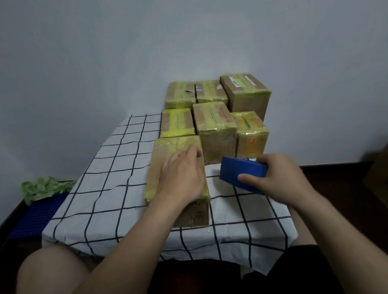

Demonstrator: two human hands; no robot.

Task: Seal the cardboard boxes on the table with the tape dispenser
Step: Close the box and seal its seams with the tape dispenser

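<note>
Cardboard box [161, 168] shut under L hand [181, 178], fingers [188, 151] together flat; R hand [277, 177] fingers grip tape dispenser [239, 168].

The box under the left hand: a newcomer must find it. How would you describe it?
On the checked tablecloth, other boxes cluster far right. The nearest box stands in front of them, the only one with the left hand resting on top.

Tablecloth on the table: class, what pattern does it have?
The tablecloth is white with a grid of thin dark lines, seen best in the head view.
</note>
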